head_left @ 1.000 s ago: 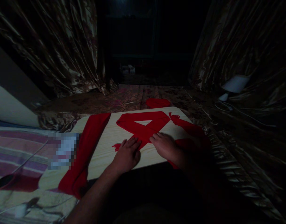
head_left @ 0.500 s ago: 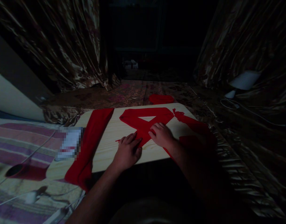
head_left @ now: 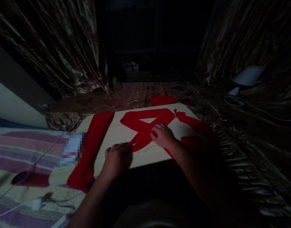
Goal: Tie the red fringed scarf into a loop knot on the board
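Observation:
A red scarf [head_left: 145, 122] lies in a crossed loop on a pale wooden board [head_left: 117, 134]. My right hand [head_left: 163, 136] rests flat on the crossing of the scarf, fingers stretched out. My left hand [head_left: 117, 158] sits near the board's front edge with its fingers curled, pinching the scarf's lower left end. The scarf's other end, fringed, trails off the board's right side [head_left: 195, 125]. A second red cloth strip [head_left: 93, 147] runs down the board's left side and hangs over the front edge.
A small red folded piece [head_left: 162, 99] lies on the patterned floor behind the board. Shiny dark curtains [head_left: 52, 47] hang left and right. A white lamp [head_left: 246, 77] with a cable sits at the right. A striped blanket [head_left: 22, 152] and a dark cup-like object [head_left: 20, 177] are at the left.
My left hand has slid down and to the left, drawing the scarf's lower end with it and curling its fingers. My right hand has stayed on the crossing.

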### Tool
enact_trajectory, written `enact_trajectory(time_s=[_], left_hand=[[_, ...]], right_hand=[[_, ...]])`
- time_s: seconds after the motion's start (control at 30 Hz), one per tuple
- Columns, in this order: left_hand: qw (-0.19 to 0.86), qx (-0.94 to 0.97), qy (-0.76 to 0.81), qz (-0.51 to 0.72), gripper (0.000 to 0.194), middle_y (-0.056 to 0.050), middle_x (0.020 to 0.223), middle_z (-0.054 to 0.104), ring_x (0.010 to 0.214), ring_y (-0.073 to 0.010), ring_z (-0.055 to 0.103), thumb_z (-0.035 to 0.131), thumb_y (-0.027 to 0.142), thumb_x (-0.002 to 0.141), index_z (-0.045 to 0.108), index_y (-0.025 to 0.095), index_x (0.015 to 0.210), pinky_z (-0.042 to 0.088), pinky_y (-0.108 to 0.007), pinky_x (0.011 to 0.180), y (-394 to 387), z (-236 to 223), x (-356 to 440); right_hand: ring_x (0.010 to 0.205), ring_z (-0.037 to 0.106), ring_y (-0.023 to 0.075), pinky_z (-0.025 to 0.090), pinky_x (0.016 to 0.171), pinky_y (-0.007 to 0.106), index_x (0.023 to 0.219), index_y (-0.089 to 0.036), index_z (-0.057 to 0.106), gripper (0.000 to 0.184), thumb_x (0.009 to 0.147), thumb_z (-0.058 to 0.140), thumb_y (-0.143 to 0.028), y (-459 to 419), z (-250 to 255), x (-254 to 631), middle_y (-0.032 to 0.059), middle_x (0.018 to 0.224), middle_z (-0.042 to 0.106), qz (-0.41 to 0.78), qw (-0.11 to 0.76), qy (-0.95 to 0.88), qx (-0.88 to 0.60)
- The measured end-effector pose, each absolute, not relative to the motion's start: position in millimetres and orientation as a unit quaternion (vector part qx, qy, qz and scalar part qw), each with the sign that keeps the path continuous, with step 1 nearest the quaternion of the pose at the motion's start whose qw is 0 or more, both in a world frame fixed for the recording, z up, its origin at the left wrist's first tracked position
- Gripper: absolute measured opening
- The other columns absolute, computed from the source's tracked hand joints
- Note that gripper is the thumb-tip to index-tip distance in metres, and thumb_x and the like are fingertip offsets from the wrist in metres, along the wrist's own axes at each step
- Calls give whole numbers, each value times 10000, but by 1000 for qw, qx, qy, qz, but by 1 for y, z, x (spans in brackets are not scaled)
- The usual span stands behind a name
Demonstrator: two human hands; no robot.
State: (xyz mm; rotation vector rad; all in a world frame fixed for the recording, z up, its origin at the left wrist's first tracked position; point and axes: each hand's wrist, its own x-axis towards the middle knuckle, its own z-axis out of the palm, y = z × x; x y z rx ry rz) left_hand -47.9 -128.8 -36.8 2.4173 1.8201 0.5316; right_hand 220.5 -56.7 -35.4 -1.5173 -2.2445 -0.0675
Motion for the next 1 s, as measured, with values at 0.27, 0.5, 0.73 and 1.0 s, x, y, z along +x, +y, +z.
enact_trajectory(time_s=[0.27, 0.5, 0.73, 1.0], left_hand=[[47, 746, 631, 208, 320, -90, 1066, 755, 959, -241, 699, 513, 315, 894, 731, 196, 1096, 536, -343, 887, -126, -3, -35], [62, 834, 504, 214, 651, -141, 1521, 478, 1408, -265, 430, 572, 400, 898, 453, 135, 1481, 364, -394, 1167, -107, -8, 26], [44, 833, 547, 70, 683, -132, 1604, 351, 1471, -313, 316, 524, 507, 932, 395, 189, 1522, 339, -488, 1141, -95, -24, 43], [12, 838, 542, 59, 436, -102, 1449, 552, 1290, -305, 507, 516, 438, 940, 590, 262, 1332, 460, -449, 970, -87, -14, 45]], right_hand=[[986, 556, 226, 405, 911, 339, 960, -221, 681, 158, 911, 589, -339, -57, -34, 220, 69, 1004, 673, -13, 219, -803, -554], [1008, 552, 220, 390, 948, 339, 990, -212, 672, 172, 915, 580, -337, -58, -33, 221, 71, 1025, 668, -6, 221, -806, -550], [977, 547, 215, 391, 895, 333, 961, -217, 669, 158, 918, 577, -339, -59, -32, 221, 59, 1001, 667, -8, 222, -802, -555], [962, 566, 205, 410, 874, 321, 935, -215, 672, 152, 916, 582, -337, -63, -27, 221, 46, 983, 678, -12, 224, -801, -555]])
